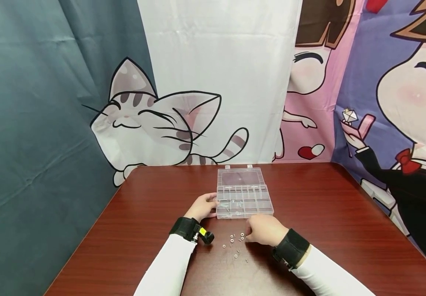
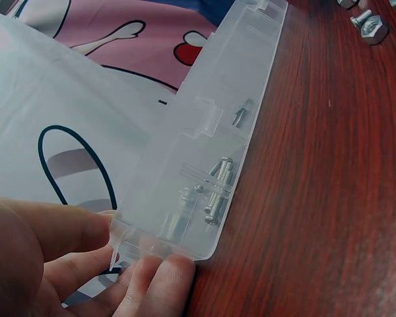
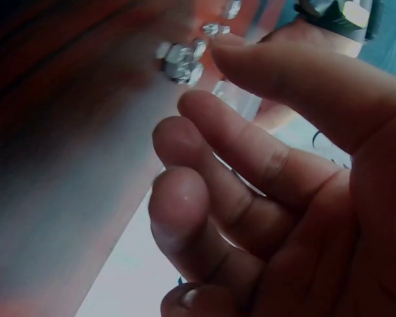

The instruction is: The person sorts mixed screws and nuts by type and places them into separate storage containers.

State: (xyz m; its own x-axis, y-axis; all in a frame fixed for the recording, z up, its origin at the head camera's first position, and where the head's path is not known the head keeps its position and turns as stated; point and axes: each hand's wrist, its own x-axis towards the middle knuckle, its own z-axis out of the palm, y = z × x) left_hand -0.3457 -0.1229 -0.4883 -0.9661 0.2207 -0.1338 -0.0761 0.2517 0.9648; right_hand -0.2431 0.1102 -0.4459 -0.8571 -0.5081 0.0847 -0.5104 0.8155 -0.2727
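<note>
With right hand (image 1: 266,230), fingers slack, just beside small nuts (image 3: 178,54), grips clear box (image 1: 229,215) by one corner in left hand (image 1: 201,206).

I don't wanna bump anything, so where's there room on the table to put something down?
Bare table lies left of the plastic box and left hand, and right of the box, past the right hand. Nuts and screws crowd the spot in front of the box.
</note>
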